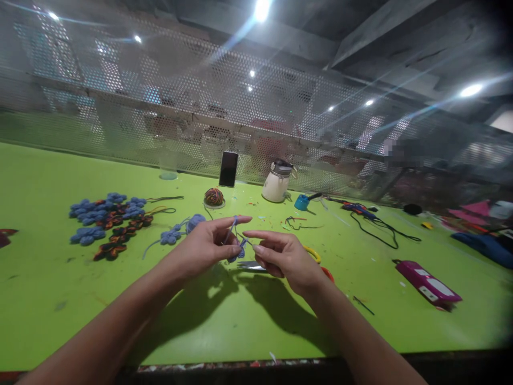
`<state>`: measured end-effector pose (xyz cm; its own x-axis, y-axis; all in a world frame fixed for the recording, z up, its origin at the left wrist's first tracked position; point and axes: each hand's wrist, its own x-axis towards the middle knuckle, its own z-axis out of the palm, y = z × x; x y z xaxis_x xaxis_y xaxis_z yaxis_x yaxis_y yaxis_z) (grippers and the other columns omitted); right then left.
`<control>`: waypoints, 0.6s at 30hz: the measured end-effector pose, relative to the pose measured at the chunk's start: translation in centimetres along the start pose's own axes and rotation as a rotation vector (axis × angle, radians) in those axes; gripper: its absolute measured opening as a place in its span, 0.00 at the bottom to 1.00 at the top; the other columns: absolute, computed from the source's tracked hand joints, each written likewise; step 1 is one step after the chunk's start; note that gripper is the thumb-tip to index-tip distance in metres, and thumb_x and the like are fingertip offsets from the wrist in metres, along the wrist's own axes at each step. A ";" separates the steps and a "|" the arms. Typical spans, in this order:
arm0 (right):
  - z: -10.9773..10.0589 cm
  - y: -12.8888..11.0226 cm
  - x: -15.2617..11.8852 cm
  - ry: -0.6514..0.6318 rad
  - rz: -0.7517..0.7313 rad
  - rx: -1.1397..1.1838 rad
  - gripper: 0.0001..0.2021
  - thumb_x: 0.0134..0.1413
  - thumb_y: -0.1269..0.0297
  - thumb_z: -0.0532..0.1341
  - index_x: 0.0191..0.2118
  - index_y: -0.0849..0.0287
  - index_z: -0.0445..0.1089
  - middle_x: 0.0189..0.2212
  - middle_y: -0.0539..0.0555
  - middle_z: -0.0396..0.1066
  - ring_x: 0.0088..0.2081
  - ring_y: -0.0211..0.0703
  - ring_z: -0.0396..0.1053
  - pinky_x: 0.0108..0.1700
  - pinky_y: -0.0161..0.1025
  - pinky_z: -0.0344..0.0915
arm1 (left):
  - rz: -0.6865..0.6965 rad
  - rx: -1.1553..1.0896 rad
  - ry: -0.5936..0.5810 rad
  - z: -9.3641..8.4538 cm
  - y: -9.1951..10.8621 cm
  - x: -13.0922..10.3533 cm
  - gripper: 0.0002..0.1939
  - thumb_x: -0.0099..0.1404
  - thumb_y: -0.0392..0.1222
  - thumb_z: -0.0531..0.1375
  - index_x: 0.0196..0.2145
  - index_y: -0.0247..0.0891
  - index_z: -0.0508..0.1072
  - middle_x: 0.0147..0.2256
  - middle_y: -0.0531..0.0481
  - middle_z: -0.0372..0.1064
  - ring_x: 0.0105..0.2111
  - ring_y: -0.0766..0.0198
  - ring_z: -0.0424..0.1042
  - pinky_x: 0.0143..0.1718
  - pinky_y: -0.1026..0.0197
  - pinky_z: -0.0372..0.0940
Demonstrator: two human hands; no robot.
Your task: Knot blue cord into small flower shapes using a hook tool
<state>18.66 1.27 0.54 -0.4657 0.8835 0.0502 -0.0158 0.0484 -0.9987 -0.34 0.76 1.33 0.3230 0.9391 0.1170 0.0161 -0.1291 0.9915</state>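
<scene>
1. Head view, the work: the left hand has its thumb and lower fingers closed on a small blue piece, held up above the bench in the middle. Its index finger points out to the right, with blue yarn looped over it.
2. Head view, right hand: thumb and fingers pinch a thin tool whose far end meets the blue piece; the tip is too small to make out. The index finger reaches towards the left hand.
3. Head view, in the way: scissors lie below the hands, blades pointing left beneath the blue piece. The right hand hides their middle; the yellow and red handles show beyond it.
4. Head view, left side: a blue ball sits just behind the left hand, partly covered by it, with a blue flower beside it. Further left, blue flowers and dark flowers lie bunched together.
5. Head view, behind: a multicoloured ball, an upright phone, a pale jar and a blue pot stand before a perforated screen.
6. Head view, right side: a dark cord trails across the bench, and a magenta box lies nearer, well apart from the hands.
</scene>
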 end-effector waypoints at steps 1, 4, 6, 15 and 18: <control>0.1 0.0 0.0 0.000 0.012 -0.007 0.20 0.47 0.61 0.64 0.48 0.60 0.72 0.15 0.43 0.56 0.16 0.27 0.47 0.17 0.29 0.41 | 0.003 0.031 -0.015 0.0 -0.1 0.1 0.30 0.52 0.35 0.62 0.54 0.36 0.66 0.23 0.57 0.63 0.25 0.67 0.62 0.30 0.61 0.56; 0.3 -0.1 0.2 0.027 0.061 -0.016 0.19 0.45 0.61 0.64 0.45 0.62 0.73 0.15 0.43 0.57 0.15 0.27 0.48 0.17 0.29 0.42 | 0.031 0.136 -0.049 0.2 -0.3 0.2 0.26 0.53 0.34 0.60 0.52 0.38 0.69 0.22 0.57 0.61 0.24 0.67 0.60 0.29 0.61 0.56; 0.4 0.1 0.3 0.060 0.092 -0.011 0.19 0.44 0.62 0.65 0.44 0.64 0.73 0.15 0.44 0.58 0.15 0.28 0.50 0.17 0.29 0.43 | 0.086 0.238 -0.035 0.4 -0.3 0.3 0.23 0.54 0.33 0.58 0.49 0.39 0.72 0.24 0.54 0.63 0.26 0.66 0.62 0.30 0.61 0.57; 2.0 0.9 0.6 0.107 -0.053 0.399 0.18 0.48 0.67 0.63 0.47 0.62 0.68 0.18 0.44 0.61 0.14 0.25 0.49 0.17 0.28 0.43 | 0.297 0.115 0.244 1.6 -1.0 0.2 0.12 0.56 0.34 0.61 0.37 0.44 0.79 0.25 0.52 0.65 0.28 0.66 0.64 0.33 0.62 0.59; 2.5 0.9 0.3 0.099 -0.120 0.448 0.19 0.50 0.66 0.63 0.50 0.58 0.67 0.19 0.44 0.62 0.14 0.24 0.49 0.18 0.27 0.45 | 0.094 -0.388 0.187 2.0 -1.0 0.1 0.15 0.52 0.34 0.65 0.40 0.44 0.77 0.27 0.54 0.69 0.28 0.69 0.68 0.35 0.65 0.62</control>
<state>16.27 0.44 -0.38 -0.3513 0.9251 0.1440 -0.4543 -0.0340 -0.8902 1.56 0.33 0.26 0.1290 0.9750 0.1809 -0.3731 -0.1213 0.9198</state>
